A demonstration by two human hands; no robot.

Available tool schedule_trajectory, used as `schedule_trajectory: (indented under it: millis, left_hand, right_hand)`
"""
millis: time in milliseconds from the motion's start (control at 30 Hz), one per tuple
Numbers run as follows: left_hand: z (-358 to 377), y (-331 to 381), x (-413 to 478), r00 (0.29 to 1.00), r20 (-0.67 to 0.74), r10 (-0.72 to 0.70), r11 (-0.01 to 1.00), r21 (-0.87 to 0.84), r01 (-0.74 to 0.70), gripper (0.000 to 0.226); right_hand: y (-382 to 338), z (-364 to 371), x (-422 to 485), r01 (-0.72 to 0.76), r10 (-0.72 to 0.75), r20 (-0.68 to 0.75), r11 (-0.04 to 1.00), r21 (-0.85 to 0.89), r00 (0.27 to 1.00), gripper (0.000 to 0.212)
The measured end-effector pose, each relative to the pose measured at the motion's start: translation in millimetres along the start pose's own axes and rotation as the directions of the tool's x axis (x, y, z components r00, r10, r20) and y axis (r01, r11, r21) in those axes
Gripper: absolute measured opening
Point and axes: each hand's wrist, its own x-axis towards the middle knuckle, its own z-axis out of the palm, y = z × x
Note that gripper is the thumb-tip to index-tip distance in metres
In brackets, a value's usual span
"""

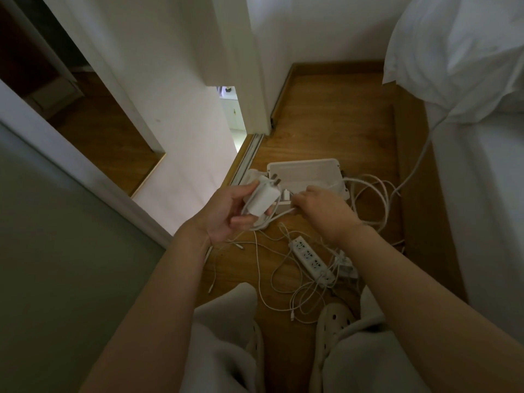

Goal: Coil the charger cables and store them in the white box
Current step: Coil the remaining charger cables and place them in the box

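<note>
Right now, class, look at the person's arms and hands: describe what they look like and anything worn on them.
The left forearm and right forearm are bare, no sleeves showing. The left hand and right hand wear no gloves, watch or visible rings.

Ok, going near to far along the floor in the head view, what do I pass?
Nearest first: right clog → power strip → white box → skirting board at the far wall.

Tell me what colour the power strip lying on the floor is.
White; the power strip shows best in the head view.
</note>
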Motion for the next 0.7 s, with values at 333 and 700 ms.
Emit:
schedule_trajectory:
  millis: [333, 700]
  left_hand:
    - [-28, -24, 2, 0.971, -0.225, -0.076, 0.605, 0.764, 0.224, 0.017]
    - [-37, -38, 28, 0.887, -0.383, 0.259, 0.466, 0.854, 0.232, 0.031]
  right_hand:
    - [24, -9, -12, -0.177, 0.147, 0.126, 0.944, 0.280, 0.981, 0.018]
    - [-6, -13, -15, -0.119, 0.055, 0.126, 0.809, 0.576, 0.990, 0.029]
